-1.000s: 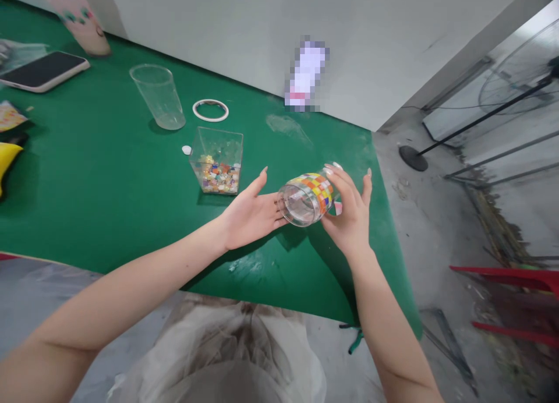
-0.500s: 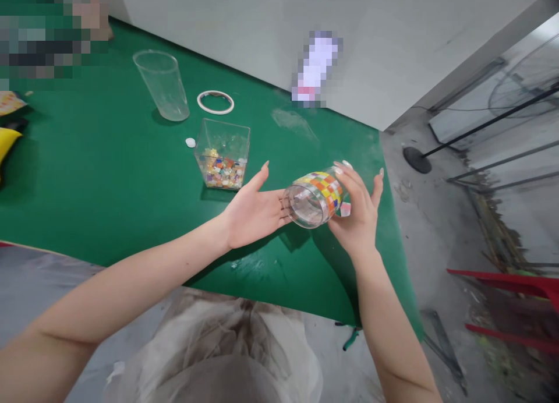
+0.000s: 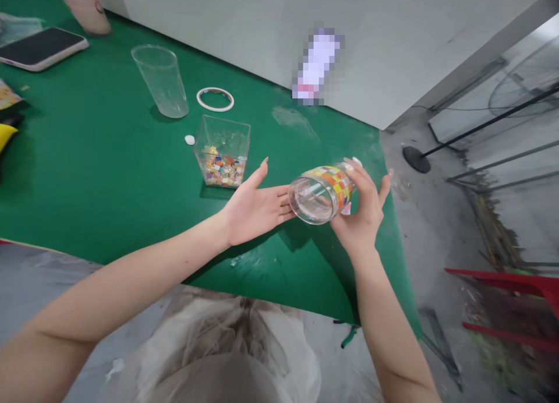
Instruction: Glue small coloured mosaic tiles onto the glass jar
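My right hand (image 3: 360,208) is closed around a clear glass cup (image 3: 321,194) with a band of orange, yellow and white mosaic tiles. The cup lies tilted, its open rim toward my left hand (image 3: 253,214). That hand is flat, palm up and thumb raised, with its fingertips by the rim; whether they touch the glass I cannot tell. A small pinkish-white piece (image 3: 346,208) shows beneath the cup near my right fingers. Just beyond my left thumb stands a clear square container (image 3: 222,149) partly filled with colourful mosaic pieces (image 3: 225,170).
On the green table (image 3: 109,170) are a tall clear plastic cup (image 3: 163,82), a white ring-shaped roll (image 3: 215,99) and a small white piece (image 3: 189,140). A phone (image 3: 43,48) and a drink cup (image 3: 87,10) sit far left. A pixelated screen (image 3: 317,65) leans by the wall.
My right hand has shifted slightly right with the mosaic cup, and the cup's opening now faces me more. My left hand stays nearly still, palm up.
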`<state>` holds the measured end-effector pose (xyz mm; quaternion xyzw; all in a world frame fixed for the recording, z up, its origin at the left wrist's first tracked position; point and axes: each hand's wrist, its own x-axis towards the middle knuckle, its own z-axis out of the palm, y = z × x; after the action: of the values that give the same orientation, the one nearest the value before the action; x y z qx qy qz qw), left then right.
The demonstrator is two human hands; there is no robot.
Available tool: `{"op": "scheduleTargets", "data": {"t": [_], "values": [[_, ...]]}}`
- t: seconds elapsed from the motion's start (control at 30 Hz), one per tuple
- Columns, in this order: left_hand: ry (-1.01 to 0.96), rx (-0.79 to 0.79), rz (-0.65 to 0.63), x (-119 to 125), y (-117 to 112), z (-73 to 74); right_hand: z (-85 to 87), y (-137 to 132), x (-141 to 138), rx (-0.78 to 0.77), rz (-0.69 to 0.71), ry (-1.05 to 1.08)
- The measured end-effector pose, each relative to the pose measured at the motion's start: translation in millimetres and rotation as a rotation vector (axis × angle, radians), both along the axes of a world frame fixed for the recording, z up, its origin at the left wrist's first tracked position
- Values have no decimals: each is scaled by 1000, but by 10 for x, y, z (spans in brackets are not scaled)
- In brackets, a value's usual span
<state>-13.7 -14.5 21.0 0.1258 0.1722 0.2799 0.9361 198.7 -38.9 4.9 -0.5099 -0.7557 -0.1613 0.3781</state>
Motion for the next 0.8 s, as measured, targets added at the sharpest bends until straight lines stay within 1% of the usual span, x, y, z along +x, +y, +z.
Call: {"op": "scheduleTargets", "data": {"t": [0.2, 0.43, 0.67, 0.8], "values": [[41, 28, -28, 2, 4, -8, -10, 7, 20, 25, 15, 19], [64, 124, -70, -11, 9, 23, -17, 14, 19, 54, 5, 26], [29, 158, -86, -27, 19, -3, -11, 10, 13, 46, 4, 21], [39, 150, -90, -25, 22, -18, -10, 8, 10, 40, 6, 18]]}}
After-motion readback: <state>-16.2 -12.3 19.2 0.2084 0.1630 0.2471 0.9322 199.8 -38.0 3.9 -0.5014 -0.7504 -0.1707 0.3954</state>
